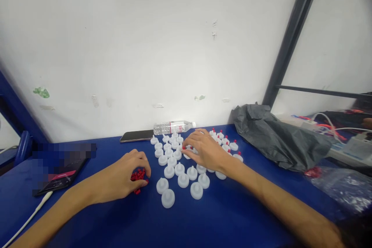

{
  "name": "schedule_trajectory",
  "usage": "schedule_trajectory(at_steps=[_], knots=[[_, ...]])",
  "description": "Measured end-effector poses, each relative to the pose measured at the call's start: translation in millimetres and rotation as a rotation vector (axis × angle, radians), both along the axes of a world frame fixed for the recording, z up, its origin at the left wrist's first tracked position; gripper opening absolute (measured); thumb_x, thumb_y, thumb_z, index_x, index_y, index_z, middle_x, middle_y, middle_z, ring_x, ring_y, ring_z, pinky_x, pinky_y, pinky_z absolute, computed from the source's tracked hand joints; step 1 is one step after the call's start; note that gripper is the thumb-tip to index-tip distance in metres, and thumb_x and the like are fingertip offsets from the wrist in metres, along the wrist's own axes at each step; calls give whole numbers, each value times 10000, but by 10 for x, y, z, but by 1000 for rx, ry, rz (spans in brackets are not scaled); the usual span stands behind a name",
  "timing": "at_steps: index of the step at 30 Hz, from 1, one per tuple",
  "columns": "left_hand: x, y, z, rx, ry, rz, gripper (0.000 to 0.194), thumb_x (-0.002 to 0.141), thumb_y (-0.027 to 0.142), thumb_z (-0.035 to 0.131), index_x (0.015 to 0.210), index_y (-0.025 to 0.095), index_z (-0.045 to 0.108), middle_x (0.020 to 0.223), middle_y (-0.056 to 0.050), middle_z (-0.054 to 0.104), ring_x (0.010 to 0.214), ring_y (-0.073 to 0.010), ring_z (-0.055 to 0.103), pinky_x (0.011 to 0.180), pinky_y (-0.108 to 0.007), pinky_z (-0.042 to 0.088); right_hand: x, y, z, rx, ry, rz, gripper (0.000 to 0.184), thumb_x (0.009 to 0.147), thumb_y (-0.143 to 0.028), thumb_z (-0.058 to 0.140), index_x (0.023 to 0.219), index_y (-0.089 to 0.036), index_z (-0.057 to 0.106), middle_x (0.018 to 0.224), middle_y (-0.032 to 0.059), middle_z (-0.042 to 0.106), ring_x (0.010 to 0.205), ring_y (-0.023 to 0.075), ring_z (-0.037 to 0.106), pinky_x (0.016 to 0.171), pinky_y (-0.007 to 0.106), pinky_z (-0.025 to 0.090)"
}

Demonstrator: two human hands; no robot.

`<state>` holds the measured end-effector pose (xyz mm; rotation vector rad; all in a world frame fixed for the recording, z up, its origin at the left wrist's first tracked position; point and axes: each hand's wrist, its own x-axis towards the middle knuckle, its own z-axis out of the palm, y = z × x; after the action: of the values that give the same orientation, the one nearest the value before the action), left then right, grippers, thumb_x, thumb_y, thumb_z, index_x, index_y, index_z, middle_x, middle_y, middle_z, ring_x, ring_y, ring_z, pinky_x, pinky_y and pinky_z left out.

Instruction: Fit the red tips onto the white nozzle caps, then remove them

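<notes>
Several white plastic caps point(179, 169) with nozzles stand in rows on the blue table point(203, 221). The caps behind my right hand carry red tips point(234, 142); those at the front left do not. My left hand point(124, 176) is curled over a small heap of red tips point(138, 176), fingers closed on them. Reaching over the caps, my right hand point(203, 150) pinches a red tip at a white cap near the middle of the group.
A clear water bottle point(173, 126) lies by the wall with a dark phone point(136, 136) beside it. Another phone point(59, 180) with a white cable sits at the left. A grey plastic bag point(276, 139) and a clear bag point(343, 186) lie at the right, with cables beyond.
</notes>
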<state>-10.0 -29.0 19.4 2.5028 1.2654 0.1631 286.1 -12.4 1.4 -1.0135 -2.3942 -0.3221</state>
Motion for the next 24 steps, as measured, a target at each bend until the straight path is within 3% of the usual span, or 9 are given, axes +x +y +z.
schedule_trajectory(at_steps=[5, 12, 18, 21, 24], knots=[[-26, 18, -27, -21, 49, 5, 89, 860, 347, 589, 827, 285, 644, 985, 23, 623, 1022, -216, 521, 920, -323, 396, -2, -6, -3, -33, -43, -23, 221, 948, -383, 580, 906, -199, 695, 885, 50, 682, 932, 218, 574, 905, 384, 376], [-5, 28, -100, -7, 21, -3, 124, 878, 359, 562, 830, 264, 626, 958, 8, 634, 1006, -221, 516, 873, -313, 399, 14, -27, 17, -97, -90, -26, 234, 934, -394, 595, 894, -196, 714, 868, 60, 688, 954, 230, 569, 946, 400, 358], [82, -11, -65, 129, -28, 4, 164, 908, 319, 474, 843, 236, 599, 901, -11, 615, 883, -207, 545, 793, -316, 423, 39, -28, 91, -88, 17, -6, 233, 964, -373, 548, 934, -203, 704, 827, 46, 699, 898, 212, 616, 890, 394, 411], [102, -6, -58, 197, -48, 45, 149, 901, 319, 468, 873, 233, 586, 874, -6, 606, 814, -193, 554, 748, -307, 429, 88, -42, 197, -312, 153, 14, 278, 982, -378, 504, 918, -205, 712, 738, 16, 709, 673, 157, 632, 678, 298, 451], [110, 2, -63, 245, -70, 35, 132, 897, 289, 457, 879, 232, 575, 871, -3, 608, 804, -185, 554, 728, -298, 424, 179, -65, 328, -624, 201, 43, 330, 950, -460, 532, 942, -195, 730, 643, -1, 702, 486, 115, 577, 502, 241, 406]])
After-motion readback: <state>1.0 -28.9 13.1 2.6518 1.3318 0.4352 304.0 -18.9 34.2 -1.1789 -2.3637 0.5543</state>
